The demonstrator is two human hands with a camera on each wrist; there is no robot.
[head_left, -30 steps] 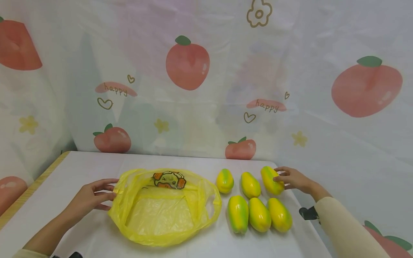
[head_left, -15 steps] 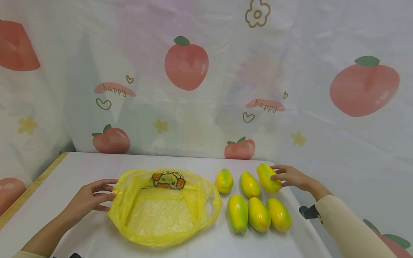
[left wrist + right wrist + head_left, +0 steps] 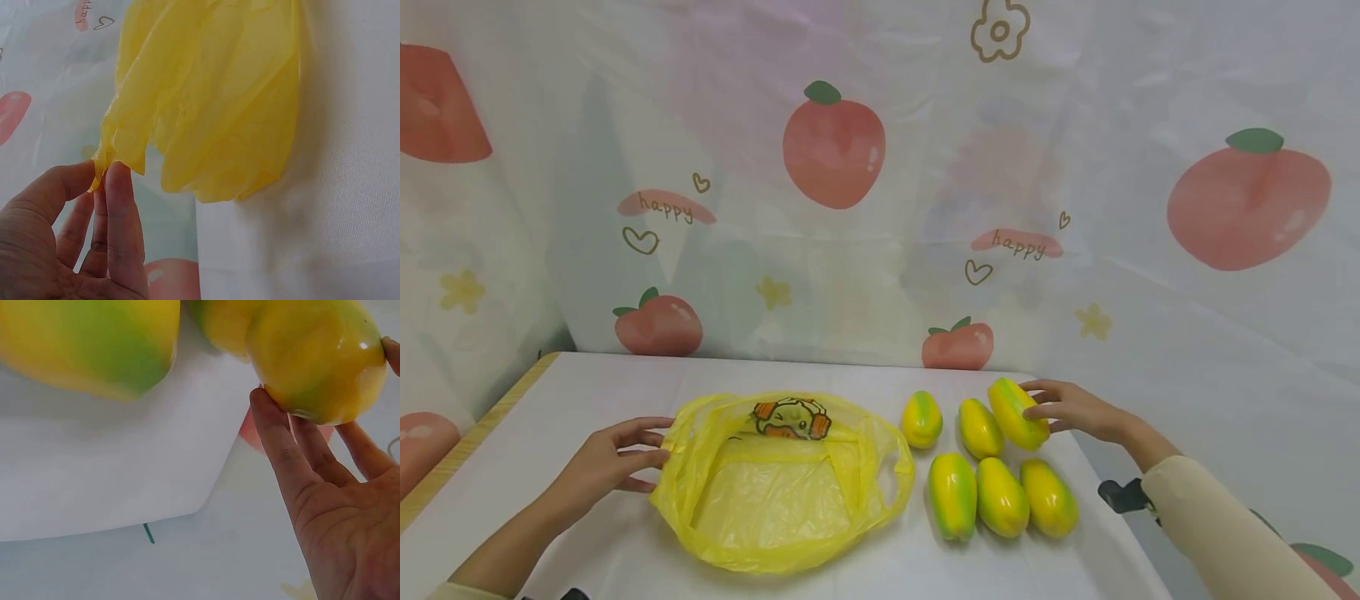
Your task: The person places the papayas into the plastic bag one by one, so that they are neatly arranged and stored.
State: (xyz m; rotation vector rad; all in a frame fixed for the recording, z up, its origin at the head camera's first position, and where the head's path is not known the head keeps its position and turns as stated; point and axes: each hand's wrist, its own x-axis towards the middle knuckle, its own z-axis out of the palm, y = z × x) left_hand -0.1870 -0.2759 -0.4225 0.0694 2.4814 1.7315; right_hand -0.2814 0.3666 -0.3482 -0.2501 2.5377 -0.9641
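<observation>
A yellow plastic bag (image 3: 775, 500) with a cartoon duck print lies on the table with its mouth spread wide. At its left side my left hand (image 3: 606, 462) pinches the rim; the left wrist view shows the bag's edge (image 3: 106, 169) between thumb and fingertips. My right hand (image 3: 1086, 412) grips a glossy yellow-green papaya (image 3: 1017, 414) at the back right, tilted and apparently raised a little. In the right wrist view, fingers and thumb span this papaya (image 3: 319, 362). Beside it lies another papaya (image 3: 980, 428), with a further papaya (image 3: 922, 420) nearer the bag.
Three more papayas form a front row: left papaya (image 3: 953, 497), middle papaya (image 3: 1003, 497) and right papaya (image 3: 1049, 498). The white-covered table (image 3: 625, 379) ends just right of the fruit. A fruit-printed curtain (image 3: 880, 275) hangs behind it.
My right hand has moved left and slightly up with the papaya, bringing it closer to its neighbour in the back row. The left hand and bag stay put.
</observation>
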